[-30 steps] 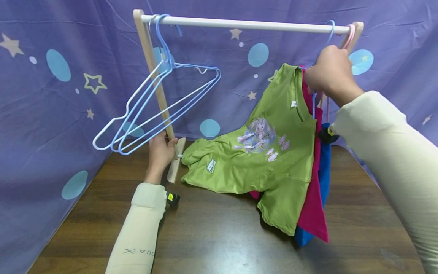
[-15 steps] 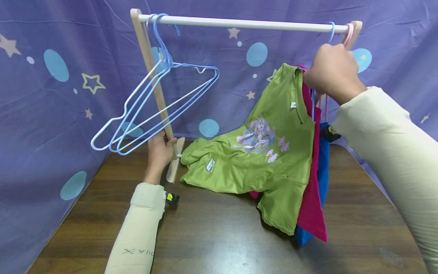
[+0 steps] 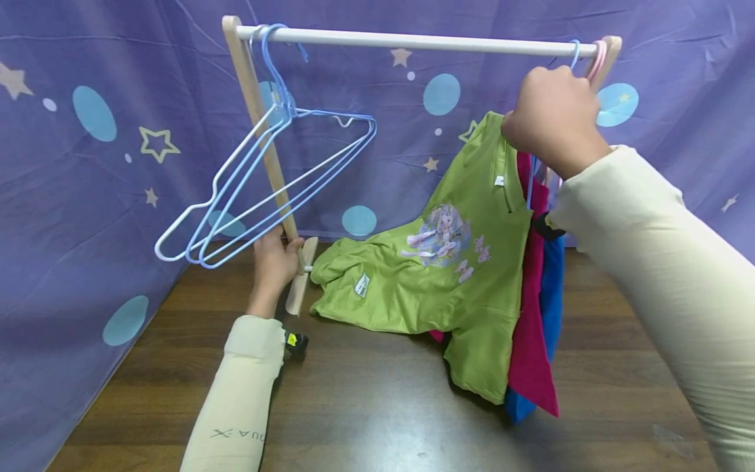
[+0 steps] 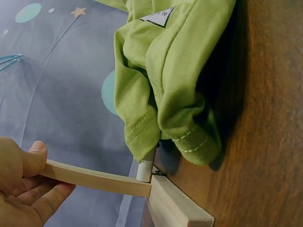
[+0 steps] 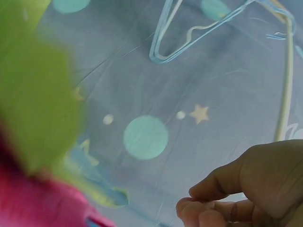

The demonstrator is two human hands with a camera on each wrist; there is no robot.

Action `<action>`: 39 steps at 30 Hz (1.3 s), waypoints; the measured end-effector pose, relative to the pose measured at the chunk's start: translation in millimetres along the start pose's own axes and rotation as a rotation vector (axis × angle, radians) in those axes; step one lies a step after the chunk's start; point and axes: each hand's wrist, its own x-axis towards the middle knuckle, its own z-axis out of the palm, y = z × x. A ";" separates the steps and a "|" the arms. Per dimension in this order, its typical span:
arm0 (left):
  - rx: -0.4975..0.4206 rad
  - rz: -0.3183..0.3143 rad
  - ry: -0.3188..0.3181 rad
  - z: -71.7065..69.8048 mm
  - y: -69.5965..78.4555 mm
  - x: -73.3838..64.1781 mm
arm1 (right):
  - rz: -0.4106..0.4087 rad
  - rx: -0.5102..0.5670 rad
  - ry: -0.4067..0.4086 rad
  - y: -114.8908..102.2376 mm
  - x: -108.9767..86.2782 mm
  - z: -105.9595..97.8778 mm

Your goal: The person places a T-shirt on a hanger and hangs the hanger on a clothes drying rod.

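My left hand [image 3: 275, 262] grips the wooden side post [image 4: 94, 180] of a small clothes rack near its foot; the thumb and fingers lie round it in the left wrist view. My right hand [image 3: 554, 118] is just below the rail, at the neck of a green T-shirt [image 3: 489, 282]. In the right wrist view its fingers are loosely bent with nothing visible between thumb and fingertips. The shirt hangs on a blue hanger whose hook [image 3: 575, 52] sits on the rail. Its lower hem reaches the left post's foot. Magenta [image 3: 533, 347] and blue [image 3: 552, 288] garments hang behind it.
Several bare blue and white wire hangers [image 3: 236, 190] hang at the left end of the white rail [image 3: 413, 42]. Pink hanger hooks [image 3: 598, 58] are at its right end. The rack stands on a brown wooden table [image 3: 354, 400] before a purple patterned curtain [image 3: 366, 85].
My right hand has moved a little left and slightly up, over the shirt's neckline. The garments' right edges have shifted slightly left. My left hand stays on the post.
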 end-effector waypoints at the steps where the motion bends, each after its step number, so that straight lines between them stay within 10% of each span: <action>1: 0.000 0.001 0.003 0.0 -0.2 0.3 | -0.007 0.007 0.006 -2.5 -0.8 -0.7; 15: -0.008 -0.014 -0.002 -4.9 -7.1 0.6 | 0.000 0.307 -0.003 -42.5 -15.7 1.6; 39: -0.016 -0.042 -0.049 -6.3 -2.5 2.3 | -0.013 0.594 -0.020 -85.6 -22.9 91.8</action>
